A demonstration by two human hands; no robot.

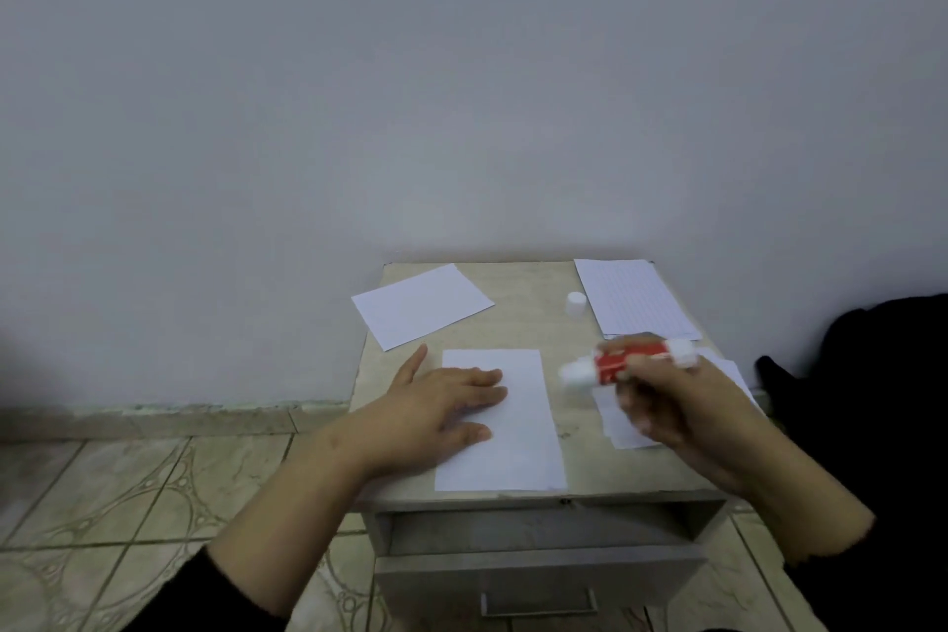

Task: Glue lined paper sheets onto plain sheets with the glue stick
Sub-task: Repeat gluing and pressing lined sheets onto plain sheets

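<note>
Head view: left hand (436,405) presses flat on the plain sheet (518,426) at the table (533,318) front; right hand (667,400) grips the uncapped glue stick (623,362) just beside it. Gluing seems about to begin; next, bring the tip onto the sheet.

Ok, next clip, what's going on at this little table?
A person is gluing paper at a small bedside table. Their left hand lies flat on a plain white sheet at the front of the table, pinning it. The right hand holds an uncapped red glue stick just right of that sheet, not touching it; its white cap stands further back. Lined sheets lie at the back right, another plain sheet at the back left, and more paper under the right hand.
</note>
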